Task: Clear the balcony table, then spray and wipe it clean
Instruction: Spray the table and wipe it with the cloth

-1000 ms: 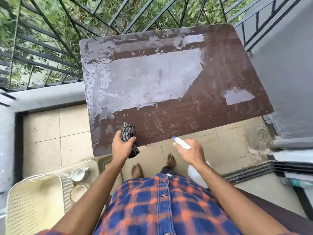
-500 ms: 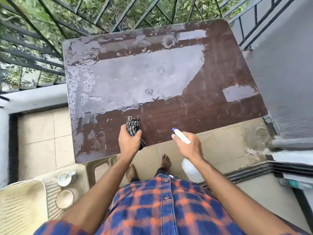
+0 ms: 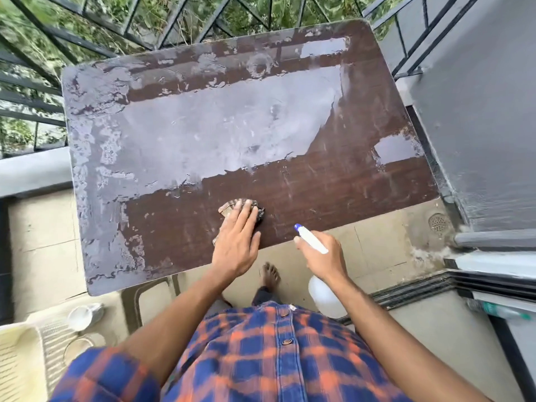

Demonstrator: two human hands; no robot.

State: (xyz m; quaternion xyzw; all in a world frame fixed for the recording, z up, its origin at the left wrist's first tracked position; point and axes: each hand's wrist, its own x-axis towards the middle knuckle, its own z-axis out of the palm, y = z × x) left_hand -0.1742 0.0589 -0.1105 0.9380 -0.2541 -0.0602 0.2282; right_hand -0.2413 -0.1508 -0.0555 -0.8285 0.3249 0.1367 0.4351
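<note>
A dark brown balcony table (image 3: 333, 184) fills the middle of the view; much of its top is wet and shiny, with a drier brown strip along the near edge. My left hand (image 3: 236, 245) lies flat with spread fingers on a dark checked cloth (image 3: 255, 207), pressing it onto the table near the front edge. My right hand (image 3: 319, 258) grips a white spray bottle (image 3: 324, 294) with a blue nozzle tip, held just off the table's near edge, nozzle pointing toward the table.
A black metal railing (image 3: 174, 33) runs behind and left of the table. A grey wall (image 3: 478, 111) stands to the right. A cream plastic chair (image 3: 26, 358) at bottom left carries a white mug (image 3: 82, 316). My bare foot (image 3: 271, 275) is on the tiled floor.
My left hand went from gripping the bunched cloth at the table's edge to pressing it flat, further onto the table and to the right. The right hand kept the bottle in about the same place.
</note>
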